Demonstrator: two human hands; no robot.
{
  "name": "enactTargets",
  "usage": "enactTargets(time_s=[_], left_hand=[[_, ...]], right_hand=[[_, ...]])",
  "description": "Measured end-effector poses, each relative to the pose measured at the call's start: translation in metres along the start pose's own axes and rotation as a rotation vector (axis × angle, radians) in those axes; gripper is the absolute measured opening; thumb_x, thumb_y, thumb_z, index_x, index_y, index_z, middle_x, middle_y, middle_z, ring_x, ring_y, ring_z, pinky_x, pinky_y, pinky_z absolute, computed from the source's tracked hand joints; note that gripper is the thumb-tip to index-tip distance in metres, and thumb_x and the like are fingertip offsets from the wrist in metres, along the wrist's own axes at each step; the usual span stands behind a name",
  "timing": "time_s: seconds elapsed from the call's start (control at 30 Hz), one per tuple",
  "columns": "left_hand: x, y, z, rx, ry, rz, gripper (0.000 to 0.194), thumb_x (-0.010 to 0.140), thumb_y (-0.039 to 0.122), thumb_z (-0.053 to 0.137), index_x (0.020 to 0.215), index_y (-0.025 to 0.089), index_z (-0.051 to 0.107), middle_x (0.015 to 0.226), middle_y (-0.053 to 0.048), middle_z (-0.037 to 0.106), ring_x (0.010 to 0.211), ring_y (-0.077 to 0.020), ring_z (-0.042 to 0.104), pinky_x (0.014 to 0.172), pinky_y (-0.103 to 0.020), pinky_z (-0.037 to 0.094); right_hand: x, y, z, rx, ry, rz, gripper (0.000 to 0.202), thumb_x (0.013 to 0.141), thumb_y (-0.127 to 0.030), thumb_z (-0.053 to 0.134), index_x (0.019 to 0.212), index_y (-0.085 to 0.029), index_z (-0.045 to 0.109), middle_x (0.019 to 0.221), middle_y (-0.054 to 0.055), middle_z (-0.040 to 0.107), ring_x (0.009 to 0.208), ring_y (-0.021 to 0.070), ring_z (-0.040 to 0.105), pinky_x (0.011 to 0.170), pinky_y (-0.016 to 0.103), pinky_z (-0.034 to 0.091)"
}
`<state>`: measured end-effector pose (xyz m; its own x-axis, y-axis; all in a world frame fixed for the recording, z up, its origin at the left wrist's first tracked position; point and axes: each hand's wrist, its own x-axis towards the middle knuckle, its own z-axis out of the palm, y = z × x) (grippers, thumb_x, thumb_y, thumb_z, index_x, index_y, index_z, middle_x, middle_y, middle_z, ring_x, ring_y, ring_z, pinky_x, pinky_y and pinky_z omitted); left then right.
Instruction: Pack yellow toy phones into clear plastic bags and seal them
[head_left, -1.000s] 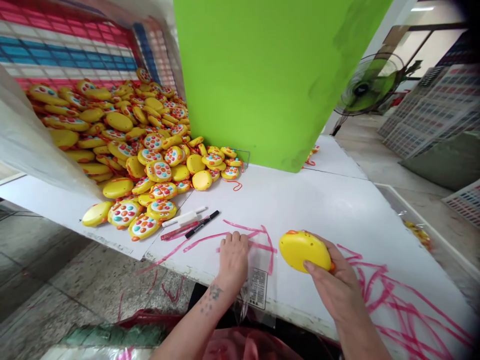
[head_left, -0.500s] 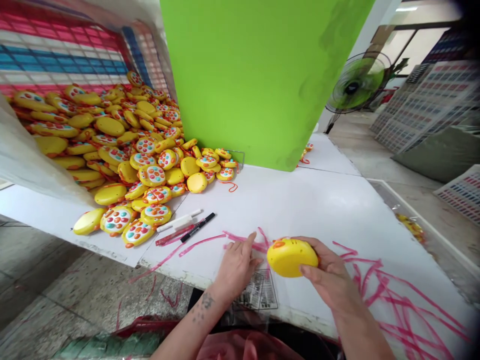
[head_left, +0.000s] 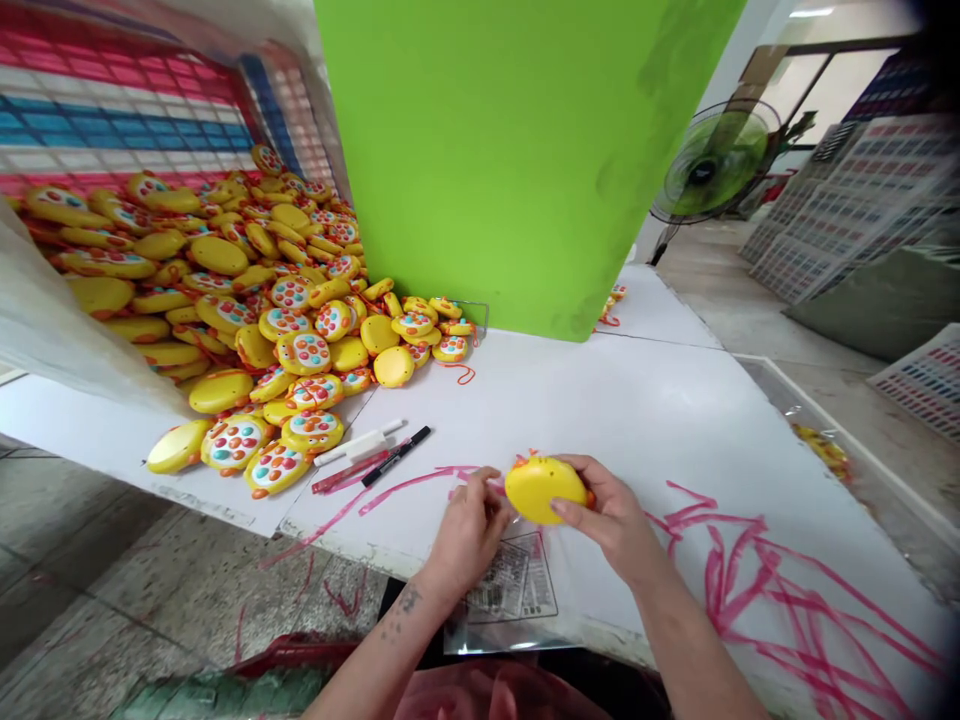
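Observation:
A yellow oval toy [head_left: 545, 490], its plain side facing me, is held up in my right hand [head_left: 611, 515], with the thumb across its face. Just left of the toy is my left hand [head_left: 471, 522], its fingers curled together; whatever they may pinch is too small to make out. Below both hands, a clear plastic bag with printing [head_left: 517, 585] lies at the table's front edge. Pink strips [head_left: 420, 484] run on the table beside my left hand, and more pink strips [head_left: 757, 575] lie right of my right arm.
A big heap of yellow toys [head_left: 217, 255] spills from a bag at the left. Pens [head_left: 396, 456] lie in front of it. A green panel [head_left: 517, 170] stands at the back. A clear-walled bin [head_left: 780, 385] and a fan [head_left: 701, 172] are at the right.
My right hand has moved left and slightly up with the toy, closer to my left hand. The left fingers have curled in. More of the clear bag shows.

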<state>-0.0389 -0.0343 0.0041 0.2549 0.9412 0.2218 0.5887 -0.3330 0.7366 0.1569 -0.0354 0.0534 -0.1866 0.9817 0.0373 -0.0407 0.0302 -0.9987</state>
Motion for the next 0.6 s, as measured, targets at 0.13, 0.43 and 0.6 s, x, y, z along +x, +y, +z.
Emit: enactTargets(time_s=[0.13,0.43,0.6], left_hand=[[0.000,0.002,-0.004,0.040,-0.103,0.110,0.060,0.083,0.011,0.052,0.138,0.021,0.032,0.101,-0.005,0.066,0.092,-0.0205,0.057,0.085,-0.035,0.041],[0.002,0.010,-0.007,0.200,-0.156,0.153,0.016,0.090,0.016,0.045,0.095,0.018,0.060,0.088,-0.005,0.067,0.085,-0.0194,0.059,0.077,-0.032,0.039],[0.000,0.014,-0.007,0.222,-0.165,0.254,0.017,0.094,0.022,0.043,0.101,0.020,0.059,0.095,-0.005,0.067,0.088,-0.0195,0.057,0.079,-0.033,0.038]], right_hand=[[-0.012,-0.004,-0.003,0.014,-0.246,0.048,0.038,0.074,-0.030,0.071,0.110,-0.023,0.060,0.104,0.004,0.064,0.094,0.0212,0.060,0.081,0.032,0.049],[-0.002,0.002,0.000,0.059,-0.067,0.005,0.041,0.078,-0.031,0.068,0.117,-0.024,0.057,0.114,0.006,0.062,0.103,0.0219,0.058,0.087,0.034,0.048],[0.021,0.018,-0.008,-0.196,0.018,-0.038,0.052,0.079,-0.033,0.067,0.127,-0.023,0.050,0.120,0.007,0.058,0.106,0.0204,0.056,0.092,0.035,0.045]])
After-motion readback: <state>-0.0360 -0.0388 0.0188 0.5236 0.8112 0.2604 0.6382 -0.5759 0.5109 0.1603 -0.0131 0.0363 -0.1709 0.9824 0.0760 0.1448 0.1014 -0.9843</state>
